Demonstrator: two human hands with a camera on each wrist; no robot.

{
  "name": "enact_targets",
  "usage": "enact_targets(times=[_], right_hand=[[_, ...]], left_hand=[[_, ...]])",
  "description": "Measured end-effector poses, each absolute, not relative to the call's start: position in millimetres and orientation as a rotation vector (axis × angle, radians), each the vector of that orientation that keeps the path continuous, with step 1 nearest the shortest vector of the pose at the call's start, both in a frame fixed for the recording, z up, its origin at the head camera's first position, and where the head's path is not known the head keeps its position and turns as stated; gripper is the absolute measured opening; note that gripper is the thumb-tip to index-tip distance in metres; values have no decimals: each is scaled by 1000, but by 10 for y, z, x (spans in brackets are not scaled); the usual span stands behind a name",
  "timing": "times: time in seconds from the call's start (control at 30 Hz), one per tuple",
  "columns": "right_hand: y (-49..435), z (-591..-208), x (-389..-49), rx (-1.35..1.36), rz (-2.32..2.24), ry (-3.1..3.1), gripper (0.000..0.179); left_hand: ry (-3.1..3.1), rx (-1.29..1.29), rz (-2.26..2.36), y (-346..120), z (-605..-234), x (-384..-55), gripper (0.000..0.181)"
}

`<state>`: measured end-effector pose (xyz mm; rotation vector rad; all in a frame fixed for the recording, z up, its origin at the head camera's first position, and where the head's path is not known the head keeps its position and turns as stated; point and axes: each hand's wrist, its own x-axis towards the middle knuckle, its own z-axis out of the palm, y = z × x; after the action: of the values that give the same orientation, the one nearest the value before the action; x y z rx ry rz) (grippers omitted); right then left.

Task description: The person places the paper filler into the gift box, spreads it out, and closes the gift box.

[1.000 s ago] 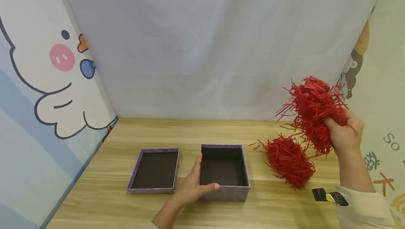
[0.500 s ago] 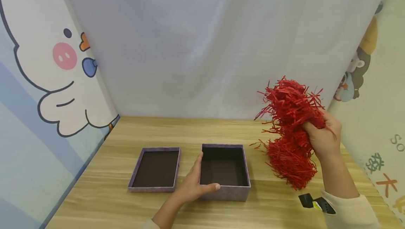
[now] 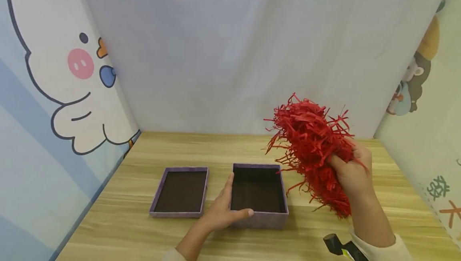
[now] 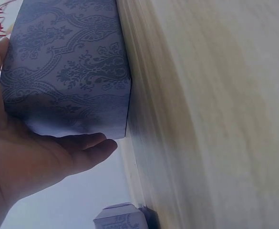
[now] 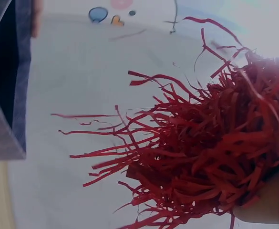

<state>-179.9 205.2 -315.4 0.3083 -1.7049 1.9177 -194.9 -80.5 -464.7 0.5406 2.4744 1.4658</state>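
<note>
My right hand (image 3: 354, 175) grips a big clump of red shredded paper (image 3: 306, 133), raised over the table to the right of the box. Loose strands fan out from it in the right wrist view, toward the box. A purple-grey box (image 3: 259, 220) stands uncovered, its dark inside bare. Along its left side lie the straight fingers of my left hand (image 3: 219, 213), with the thumb across the front. The left wrist view shows the box's patterned wall (image 4: 67, 67) against this hand. Behind the clump, a second pile of red shredded paper (image 3: 340, 207) is mostly hidden.
Left of the box, its shallow lid (image 3: 176, 214) lies with the dark inner side up. The wooden table (image 3: 126, 233) ends at a pale curtain (image 3: 201, 53) behind. Walls with cartoon prints stand left and right. A black strap (image 3: 333, 244) is at the right wrist.
My right hand has carried the clump leftward and lower, closer to the box, now covering most of the pile on the table. The left hand keeps its place at the box.
</note>
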Motion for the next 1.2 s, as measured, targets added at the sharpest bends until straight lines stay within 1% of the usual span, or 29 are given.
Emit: enact_targets(times=[0.17, 0.3, 0.57, 0.73, 0.93, 1.1, 1.2], right_hand=[[1982, -3144, -1633, 436, 1991, -1678, 30], [1916, -3214, -1622, 457, 2034, -1738, 33], [1741, -3567, -1857, 416, 2143, -1907, 27], [1574, -3804, -2001, 271, 2292, -1900, 24], [1481, -4013, -2147, 211, 2324, -1946, 19], [1490, -4128, -2265, 255, 2267, -2153, 26], [1476, -4187, -2323, 363, 2171, -2310, 29]], left_hand=[[2487, 518, 1459, -788, -4649, -1947, 112], [2478, 522, 1453, -785, -4642, -1960, 112], [2445, 553, 1465, -784, -4621, -1971, 112], [2444, 568, 1478, -777, -4626, -1967, 112], [2458, 634, 1522, -747, -4645, -2016, 115], [2474, 622, 1518, -749, -4652, -2012, 116], [2489, 600, 1498, -772, -4662, -1992, 117]])
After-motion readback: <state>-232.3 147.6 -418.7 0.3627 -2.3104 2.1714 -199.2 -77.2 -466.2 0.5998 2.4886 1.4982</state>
